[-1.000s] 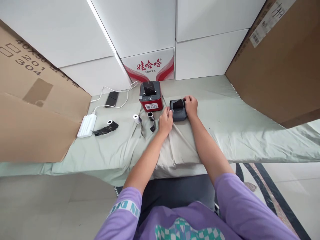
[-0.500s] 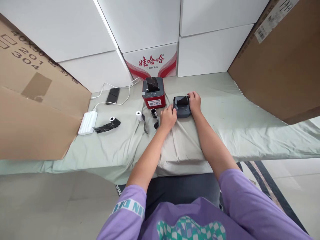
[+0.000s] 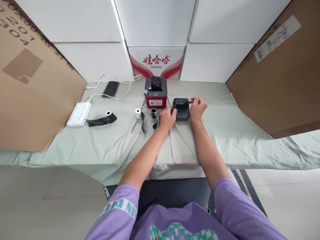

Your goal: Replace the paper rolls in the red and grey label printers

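Note:
A small dark grey label printer [image 3: 181, 110] sits on the pale green cloth [image 3: 120, 140] in front of me. My left hand [image 3: 166, 119] grips its left side with curled fingers. My right hand [image 3: 198, 107] pinches its upper right corner, forefinger stretched across the top edge. Just behind and left stands a red label printer [image 3: 155, 95] with a dark lid. Between it and my left hand lies a black roll [image 3: 153, 114] with a loose strip.
A white paper roll [image 3: 138, 113], a black roll with unrolled tape [image 3: 101, 120], a white power strip [image 3: 78, 114] with cables, and a black phone [image 3: 110, 89] lie to the left. Brown cartons [image 3: 30, 90] flank both sides; white boxes [image 3: 155, 23] wall the back.
The view has tilted and shifted. My right hand slid from the printer's top to its right corner. My left hand stays on the left side.

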`<control>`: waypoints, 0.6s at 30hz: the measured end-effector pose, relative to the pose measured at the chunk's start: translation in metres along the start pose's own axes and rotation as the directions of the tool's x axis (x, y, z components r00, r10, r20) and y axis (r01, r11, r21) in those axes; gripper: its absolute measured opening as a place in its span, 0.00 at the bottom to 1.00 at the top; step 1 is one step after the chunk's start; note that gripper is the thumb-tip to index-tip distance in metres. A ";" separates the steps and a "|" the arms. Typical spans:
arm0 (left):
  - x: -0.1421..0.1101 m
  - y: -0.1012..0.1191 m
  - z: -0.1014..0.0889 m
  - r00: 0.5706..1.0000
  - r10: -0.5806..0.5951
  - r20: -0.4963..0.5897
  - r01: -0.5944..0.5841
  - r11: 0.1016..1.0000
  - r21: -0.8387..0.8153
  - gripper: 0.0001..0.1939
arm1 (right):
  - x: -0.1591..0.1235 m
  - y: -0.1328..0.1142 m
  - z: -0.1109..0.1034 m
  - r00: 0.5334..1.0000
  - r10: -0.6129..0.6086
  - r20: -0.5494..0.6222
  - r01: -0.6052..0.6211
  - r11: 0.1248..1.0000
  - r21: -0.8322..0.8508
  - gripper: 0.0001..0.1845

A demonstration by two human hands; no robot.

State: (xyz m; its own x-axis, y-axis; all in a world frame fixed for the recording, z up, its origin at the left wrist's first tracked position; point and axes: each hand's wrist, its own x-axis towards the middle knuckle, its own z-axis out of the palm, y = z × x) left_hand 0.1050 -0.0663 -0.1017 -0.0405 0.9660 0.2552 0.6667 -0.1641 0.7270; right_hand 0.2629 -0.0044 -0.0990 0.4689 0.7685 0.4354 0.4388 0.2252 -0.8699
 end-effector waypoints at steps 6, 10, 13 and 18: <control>0.000 0.000 -0.001 1.000 0.005 -0.003 -0.005 1.000 -0.017 0.20 | 0.013 0.012 0.002 0.978 0.117 0.172 -0.147 0.973 0.175 0.30; 0.001 -0.001 0.000 1.000 0.001 -0.010 -0.001 1.000 -0.029 0.19 | 0.017 0.013 0.000 0.960 0.080 0.270 -0.108 0.990 0.093 0.27; 0.002 -0.001 0.000 1.000 0.004 -0.016 -0.004 0.999 -0.032 0.19 | 0.019 0.007 -0.006 0.943 0.022 0.331 -0.006 0.999 -0.050 0.22; 0.004 0.001 0.000 1.000 -0.007 -0.023 0.007 1.000 -0.023 0.18 | 0.034 -0.004 -0.013 0.844 0.035 0.536 0.180 0.922 -0.343 0.14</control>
State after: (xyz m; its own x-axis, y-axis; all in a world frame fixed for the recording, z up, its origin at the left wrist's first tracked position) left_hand 0.1053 -0.0627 -0.1003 -0.0621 0.9624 0.2645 0.6492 -0.1623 0.7431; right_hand 0.2872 0.0131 -0.0774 0.0000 0.9771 0.2128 0.7514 0.1404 -0.6447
